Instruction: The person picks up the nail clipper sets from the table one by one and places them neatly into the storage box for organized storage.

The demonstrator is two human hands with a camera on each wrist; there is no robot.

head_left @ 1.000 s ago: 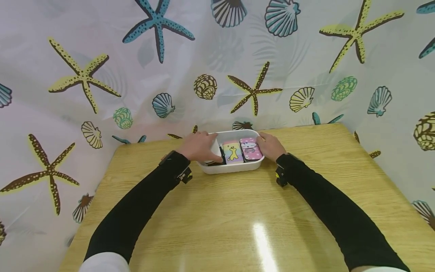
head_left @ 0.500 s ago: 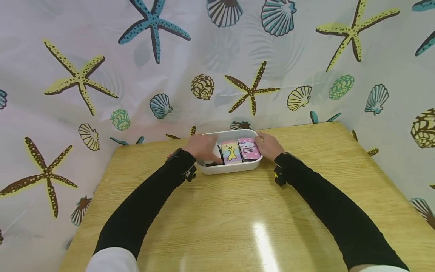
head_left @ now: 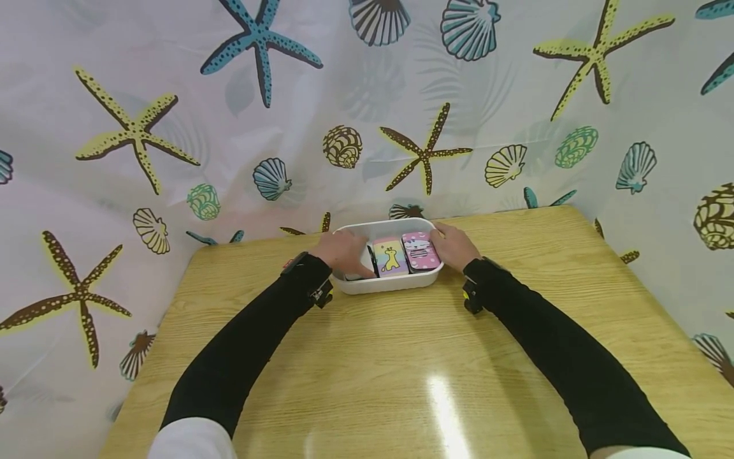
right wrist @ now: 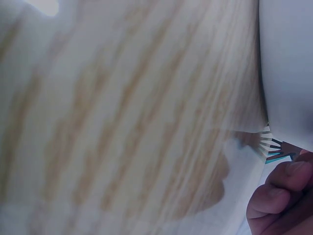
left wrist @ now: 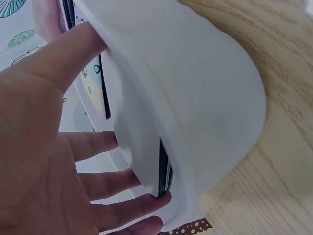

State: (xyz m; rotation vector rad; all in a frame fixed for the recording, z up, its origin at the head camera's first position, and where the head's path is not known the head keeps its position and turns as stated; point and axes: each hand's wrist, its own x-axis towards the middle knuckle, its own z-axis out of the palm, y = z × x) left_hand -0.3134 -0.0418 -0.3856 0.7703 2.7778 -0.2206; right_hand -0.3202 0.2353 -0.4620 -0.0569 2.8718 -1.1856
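Note:
A white oblong plastic basin [head_left: 395, 285] stands near the back of the table. In it, side by side, lie a pastel tin with a yellow giraffe [head_left: 391, 257] and a pink dotted tin with a cat [head_left: 421, 250]. At the left end, my left hand [head_left: 344, 252] reaches in over the rim. Its thumb and spread fingers span a white-lidded tin [left wrist: 139, 147], with fingertips on the tin's edge in the left wrist view; the thumb tip is hidden behind the basin wall. My right hand [head_left: 454, 247] grips the basin's right end, fingers curled at the wall.
The wooden table [head_left: 367, 363] reaches from the basin to the near edge. Close behind the basin hangs a patterned curtain [head_left: 229, 127] with starfish and shells. A small red item [head_left: 288, 263] shows beside the left wrist.
My left hand has shifted slightly right and the white tin sits lower in the basin. The right hand keeps its grip. The head view has turned a little.

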